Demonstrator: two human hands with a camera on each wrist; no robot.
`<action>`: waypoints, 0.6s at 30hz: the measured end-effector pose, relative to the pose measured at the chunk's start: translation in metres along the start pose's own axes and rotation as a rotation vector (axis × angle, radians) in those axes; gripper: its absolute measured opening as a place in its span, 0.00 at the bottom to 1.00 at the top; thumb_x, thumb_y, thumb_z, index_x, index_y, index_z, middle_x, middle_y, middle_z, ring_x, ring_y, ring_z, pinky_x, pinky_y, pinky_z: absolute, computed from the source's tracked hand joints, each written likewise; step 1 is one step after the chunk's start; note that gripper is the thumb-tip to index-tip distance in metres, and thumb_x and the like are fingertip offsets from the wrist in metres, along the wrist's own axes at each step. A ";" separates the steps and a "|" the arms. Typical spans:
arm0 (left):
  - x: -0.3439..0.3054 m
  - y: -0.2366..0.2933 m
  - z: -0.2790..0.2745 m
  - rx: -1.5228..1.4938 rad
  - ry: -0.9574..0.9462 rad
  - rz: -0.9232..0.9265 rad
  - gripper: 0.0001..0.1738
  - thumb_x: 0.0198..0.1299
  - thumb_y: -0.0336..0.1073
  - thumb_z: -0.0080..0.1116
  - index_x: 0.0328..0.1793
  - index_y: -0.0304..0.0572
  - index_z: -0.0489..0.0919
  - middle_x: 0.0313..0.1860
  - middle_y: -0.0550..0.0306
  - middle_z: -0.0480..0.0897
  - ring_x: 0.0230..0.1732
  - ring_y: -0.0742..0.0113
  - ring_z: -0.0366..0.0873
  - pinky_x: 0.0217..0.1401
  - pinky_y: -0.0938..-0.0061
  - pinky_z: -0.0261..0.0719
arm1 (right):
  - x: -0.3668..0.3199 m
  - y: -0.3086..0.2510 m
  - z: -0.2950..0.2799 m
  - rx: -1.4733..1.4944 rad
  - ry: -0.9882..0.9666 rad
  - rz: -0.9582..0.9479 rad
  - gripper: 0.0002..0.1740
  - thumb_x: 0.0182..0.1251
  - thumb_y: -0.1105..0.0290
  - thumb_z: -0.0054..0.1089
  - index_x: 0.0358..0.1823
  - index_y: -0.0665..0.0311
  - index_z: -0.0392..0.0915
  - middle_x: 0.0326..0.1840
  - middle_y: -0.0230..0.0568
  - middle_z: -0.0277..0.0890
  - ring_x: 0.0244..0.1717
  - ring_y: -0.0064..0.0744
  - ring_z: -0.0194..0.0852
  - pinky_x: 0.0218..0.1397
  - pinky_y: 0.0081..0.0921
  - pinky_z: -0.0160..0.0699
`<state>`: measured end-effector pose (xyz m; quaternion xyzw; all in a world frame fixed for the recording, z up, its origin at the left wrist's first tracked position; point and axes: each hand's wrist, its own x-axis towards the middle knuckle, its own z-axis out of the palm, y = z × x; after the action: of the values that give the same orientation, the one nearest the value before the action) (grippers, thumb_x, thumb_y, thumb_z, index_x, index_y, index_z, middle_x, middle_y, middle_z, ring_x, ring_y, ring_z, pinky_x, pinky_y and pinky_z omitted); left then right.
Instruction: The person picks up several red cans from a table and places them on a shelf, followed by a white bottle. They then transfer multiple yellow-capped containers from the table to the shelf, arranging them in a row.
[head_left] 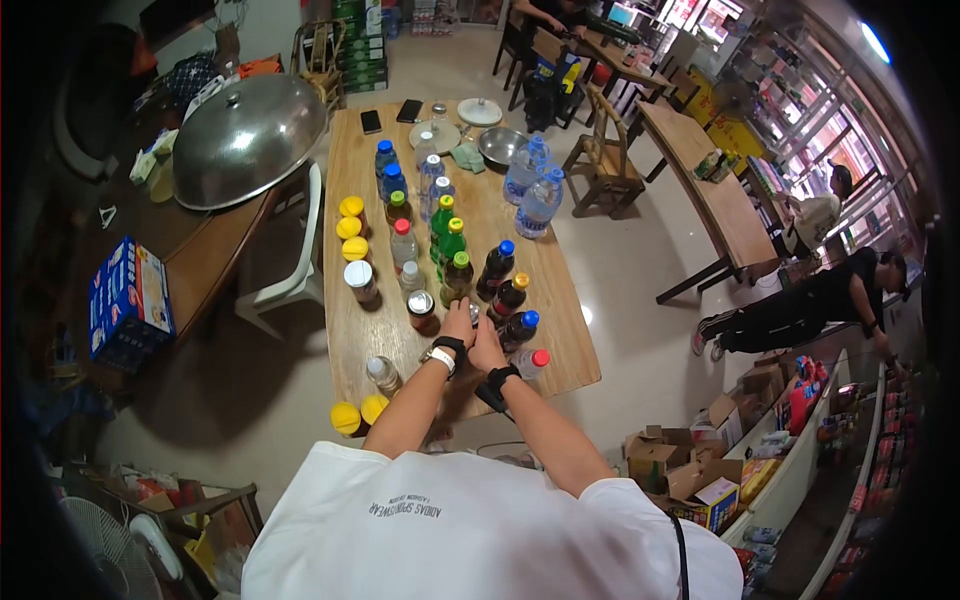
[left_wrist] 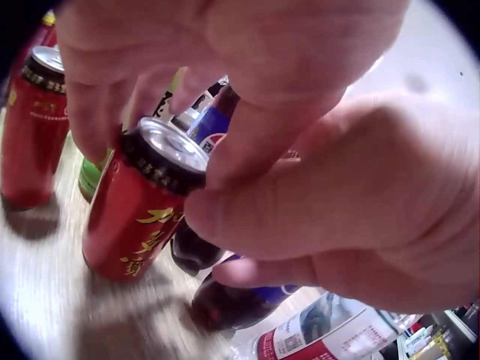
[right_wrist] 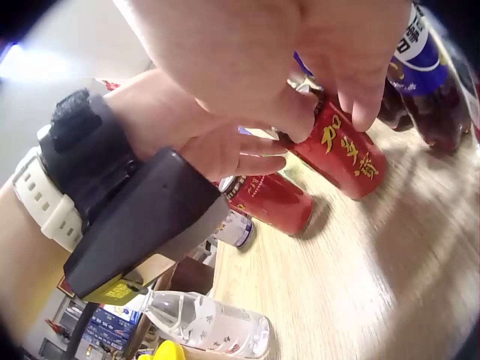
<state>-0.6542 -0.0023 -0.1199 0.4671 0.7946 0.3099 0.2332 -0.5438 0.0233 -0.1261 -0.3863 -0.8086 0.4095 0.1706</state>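
Both hands meet at a red drink can [left_wrist: 131, 217] with a dark band and silver top, standing on the wooden table [head_left: 360, 330]. My left hand [head_left: 458, 322] holds it around the top, fingers to one side and thumb to the other. My right hand [head_left: 487, 347] pinches the can near its upper rim, as the right wrist view shows. A second red can [right_wrist: 270, 202] stands beside it. Close by on the right are dark cola bottles [head_left: 518, 330] with blue caps and a clear bottle [head_left: 530, 362] with a red cap.
Rows of bottles fill the table's middle, including green bottles [head_left: 442, 218] and large water bottles [head_left: 540, 203]. A clear bottle [head_left: 383, 373] and yellow-capped containers [head_left: 346, 418] stand near the front left. Behind are a metal bowl [head_left: 502, 147] and two phones [head_left: 371, 121]. A white chair [head_left: 290, 285] adjoins the left edge.
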 end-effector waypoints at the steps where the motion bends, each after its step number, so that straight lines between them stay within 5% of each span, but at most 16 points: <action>1: 0.000 -0.002 0.002 -0.008 0.003 -0.011 0.36 0.53 0.31 0.68 0.67 0.33 0.65 0.60 0.34 0.71 0.60 0.33 0.72 0.61 0.54 0.75 | 0.002 0.002 0.001 0.008 -0.004 0.013 0.45 0.58 0.77 0.61 0.77 0.70 0.50 0.74 0.66 0.56 0.72 0.65 0.60 0.74 0.44 0.62; 11: -0.003 -0.006 -0.004 0.043 -0.022 0.040 0.33 0.42 0.28 0.74 0.54 0.38 0.68 0.52 0.38 0.75 0.58 0.34 0.74 0.60 0.53 0.76 | -0.010 0.003 -0.004 -0.032 -0.002 0.006 0.40 0.57 0.77 0.61 0.73 0.69 0.56 0.69 0.65 0.61 0.69 0.64 0.62 0.70 0.44 0.67; 18: -0.041 -0.001 -0.012 0.059 -0.035 0.092 0.37 0.34 0.29 0.79 0.53 0.38 0.69 0.50 0.36 0.77 0.52 0.33 0.77 0.54 0.50 0.79 | -0.049 -0.002 -0.006 0.048 -0.043 0.009 0.33 0.54 0.81 0.54 0.64 0.71 0.61 0.56 0.70 0.72 0.58 0.70 0.70 0.62 0.51 0.71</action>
<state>-0.6445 -0.0425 -0.1091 0.5151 0.7768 0.2887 0.2188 -0.5098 -0.0115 -0.1186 -0.3768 -0.8004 0.4377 0.1608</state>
